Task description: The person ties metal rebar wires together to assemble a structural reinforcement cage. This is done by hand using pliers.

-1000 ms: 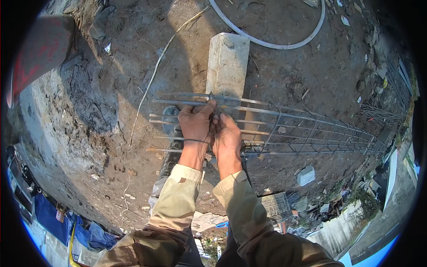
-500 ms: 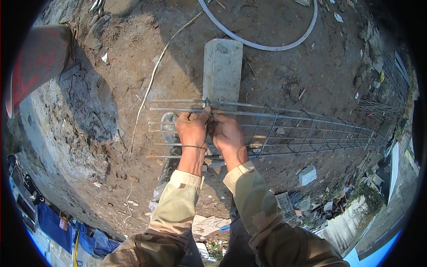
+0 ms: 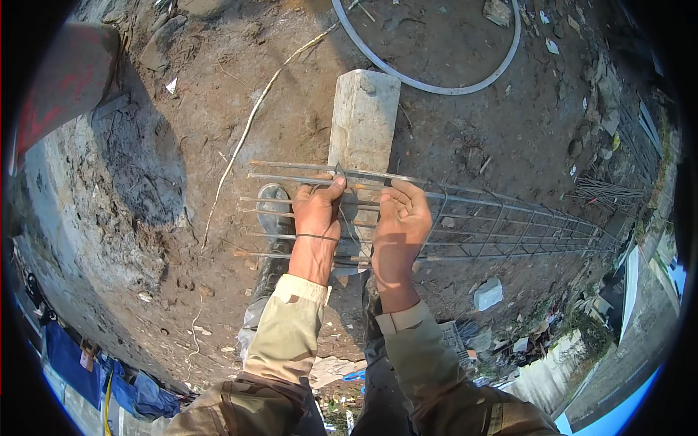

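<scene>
A long rebar cage (image 3: 502, 221) of thin steel bars tied with square stirrups stretches from in front of me to the right. Near its left end, my left hand (image 3: 315, 218) pinches a dark steel stirrup (image 3: 339, 169) where it crosses the upper bars. My right hand (image 3: 400, 229) is a little to the right, over the bars, its fingers curled together; whatever they hold, if anything, is hidden. A thin wire (image 3: 352, 227) hangs between the two hands. Behind the bars, a concrete block (image 3: 366, 116) lies on the ground, close under the cage's far side.
My dark boot (image 3: 274, 218) stands beneath the bar ends. A pale hose loop (image 3: 436, 89) lies at the back, and a cord (image 3: 251, 123) runs to its left. Loose rods (image 3: 609, 190) are piled at right. A red-marked metal object (image 3: 69, 80) is at far left. A white chunk (image 3: 488, 293) lies nearer.
My right hand has moved right, away from my left hand, and its fingers have turned upward. The left hand stays at the stirrup. The view has shifted slightly.
</scene>
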{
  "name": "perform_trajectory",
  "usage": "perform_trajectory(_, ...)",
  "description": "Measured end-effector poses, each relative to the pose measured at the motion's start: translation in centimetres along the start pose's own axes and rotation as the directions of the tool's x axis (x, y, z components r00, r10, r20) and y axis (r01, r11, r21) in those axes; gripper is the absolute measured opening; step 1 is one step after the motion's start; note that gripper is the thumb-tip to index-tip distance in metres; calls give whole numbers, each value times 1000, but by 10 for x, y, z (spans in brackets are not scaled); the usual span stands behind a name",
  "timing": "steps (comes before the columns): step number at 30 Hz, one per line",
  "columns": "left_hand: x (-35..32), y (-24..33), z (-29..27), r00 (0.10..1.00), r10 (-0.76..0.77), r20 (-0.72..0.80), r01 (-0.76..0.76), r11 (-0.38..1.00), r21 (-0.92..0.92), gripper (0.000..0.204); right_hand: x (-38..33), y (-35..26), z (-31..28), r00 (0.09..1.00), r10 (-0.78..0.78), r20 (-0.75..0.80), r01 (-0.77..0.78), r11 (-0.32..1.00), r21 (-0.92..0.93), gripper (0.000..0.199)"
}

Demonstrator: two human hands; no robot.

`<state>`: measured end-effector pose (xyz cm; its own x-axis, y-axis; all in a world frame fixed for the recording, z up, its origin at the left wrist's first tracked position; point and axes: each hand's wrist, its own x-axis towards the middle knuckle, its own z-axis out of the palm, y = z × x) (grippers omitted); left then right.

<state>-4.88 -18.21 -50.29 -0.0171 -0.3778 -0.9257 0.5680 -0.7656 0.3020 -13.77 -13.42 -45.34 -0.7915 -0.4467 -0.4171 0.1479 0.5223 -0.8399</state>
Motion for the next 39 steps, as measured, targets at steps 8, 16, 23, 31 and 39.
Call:
perform_trajectory(8,0,-12,-1,994,99,43,-96,994,-55,28,106,-11,37,723,442,531,17,757,-653,25)
perform_trajectory(16,-18,-2,-17,989,139,41,-143,985,99,28,72,-25,53,615,48,787,701,425,-573,21)
perform_trajectory(23,-21,-6,-17,997,55,-62,-39,972,233,36,54,-31,33,673,-76,736,641,556,-529,22)
perform_trajectory(31,-10,9,-25,978,-103,180,65,977,202,27,60,-47,27,212,-116,970,962,198,-187,15)
perform_trajectory(39,-2,0,-37,986,5,164,-47,966,256,26,50,-61,57,-183,185,965,856,-452,249,11)
